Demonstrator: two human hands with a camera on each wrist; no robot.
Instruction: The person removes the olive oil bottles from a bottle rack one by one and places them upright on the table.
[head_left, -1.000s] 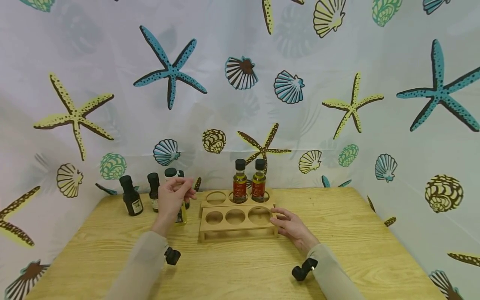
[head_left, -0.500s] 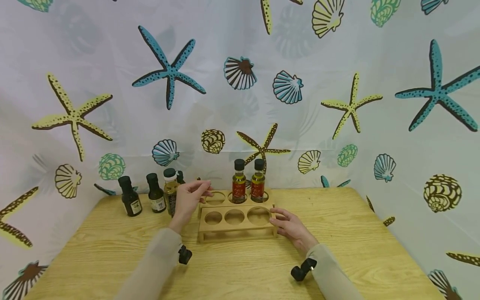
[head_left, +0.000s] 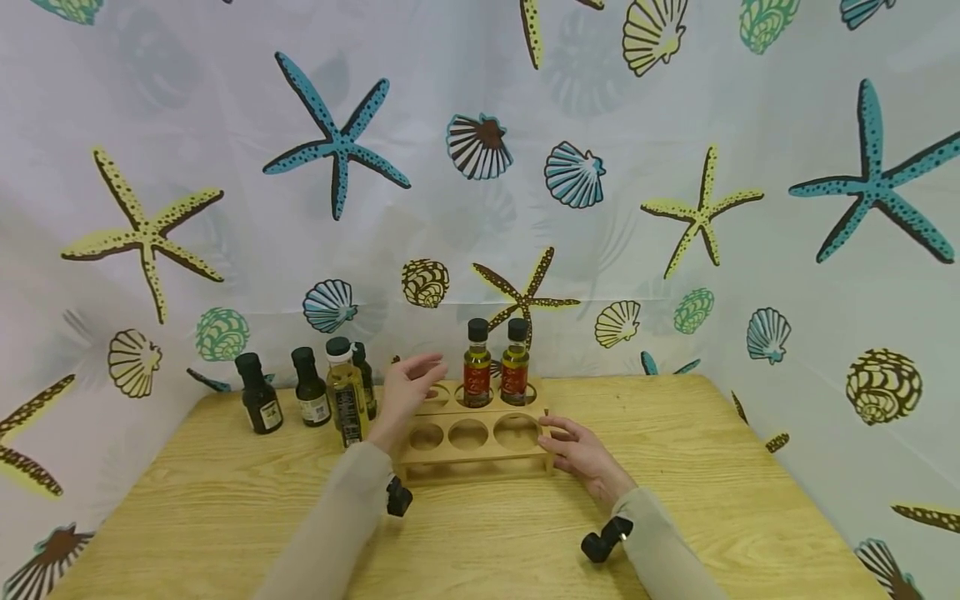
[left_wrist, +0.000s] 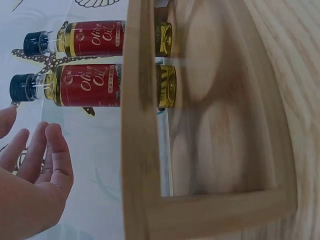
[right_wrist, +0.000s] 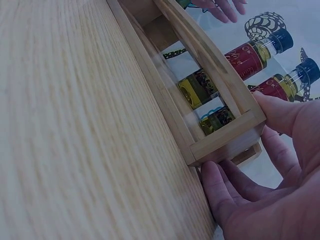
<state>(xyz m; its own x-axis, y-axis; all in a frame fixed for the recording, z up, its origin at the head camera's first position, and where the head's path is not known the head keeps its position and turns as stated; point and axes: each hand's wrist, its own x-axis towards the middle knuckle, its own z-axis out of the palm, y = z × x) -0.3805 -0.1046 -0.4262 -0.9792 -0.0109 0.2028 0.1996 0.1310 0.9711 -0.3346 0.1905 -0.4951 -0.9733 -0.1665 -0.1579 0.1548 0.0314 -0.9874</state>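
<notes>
A two-tier wooden bottle rack (head_left: 480, 454) with round holes stands on the table. Two red-labelled olive oil bottles (head_left: 477, 379) are upright in its rear tier, in the middle and right holes. My left hand (head_left: 408, 387) hovers over the rear tier's left hole, fingers loosely bent and nothing in them. In the left wrist view, the hand (left_wrist: 37, 185) is beside the black bottle caps, apart from them. My right hand (head_left: 588, 454) grips the rack's right end. The right wrist view shows its thumb on the top edge and its fingers (right_wrist: 215, 185) against the end below.
Left of the rack stand two dark bottles (head_left: 258, 404), a taller pale-yellow oil bottle (head_left: 347, 404) and a smaller dark bottle (head_left: 363, 367) behind it. A patterned curtain (head_left: 480, 225) closes off the back and sides of the wooden table (head_left: 465, 542).
My left hand has moved right, from in front of the pale-yellow oil bottle to over the rack's rear left hole, uncovering the bottles. The right hand keeps its grip on the rack.
</notes>
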